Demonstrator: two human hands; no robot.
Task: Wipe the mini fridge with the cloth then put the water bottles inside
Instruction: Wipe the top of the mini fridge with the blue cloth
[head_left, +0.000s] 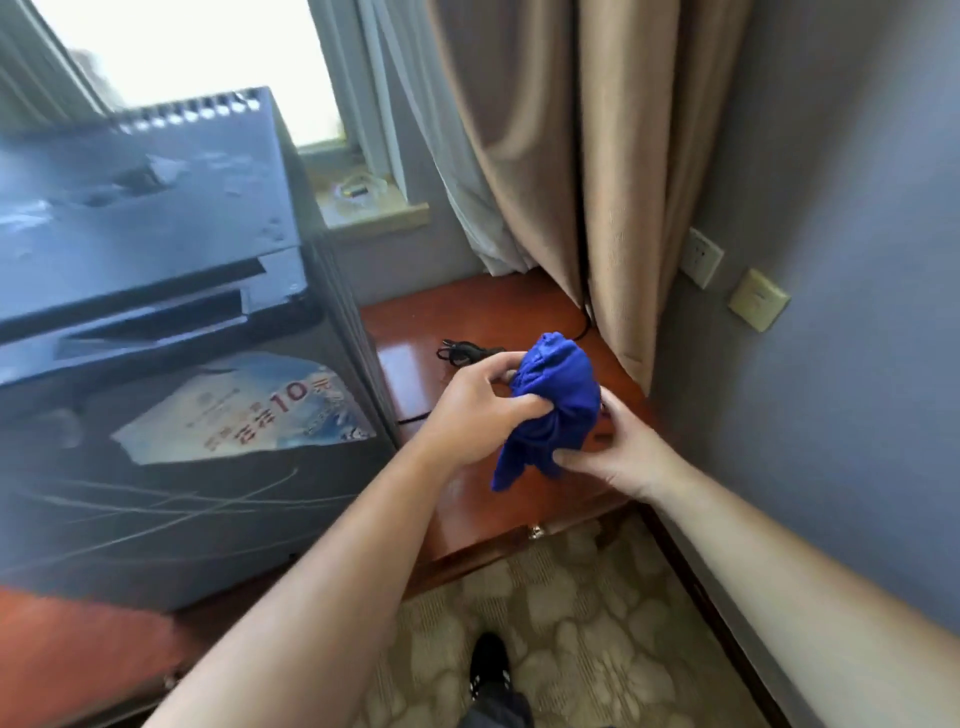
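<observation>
**Blue cloth bunched between both hands beside the fridge**

At the bottom edge a dark shoe (488, 670) is seen on the patterned carpet (587, 613), its lower part cut off by the frame. Both bare forearms are cut off at the lower edge as well.

The cloth (550, 410) is held up above the wooden cabinet (467, 499). The left hand (478, 410) is closed on its left side, with the thumb and curled fingers (519, 405) pressed into the folds. The right hand (618, 447) is placed under and behind the cloth; its thumb is pinched against the lower hanging corner, while its other fingers are hidden by the fabric, so their spread cannot be told. The cloth is crumpled into a ball, so its full shape is not made out.

Just beyond the left fingertips a black cord (462, 353) is seen on the cabinet top, partly hidden by the hand and cloth.

To the left of the hands the fridge (171, 364) is stood, blurred, its left side cut off, its door closed. A torn sticker (244, 410) is borne on the door; only "10" is readable. Pale smears are seen on its top.

Farther back, a curtain (587, 156), wall sockets (701, 257) and an overexposed window (197, 47) are shown. The object on the sill cannot be identified.
</observation>
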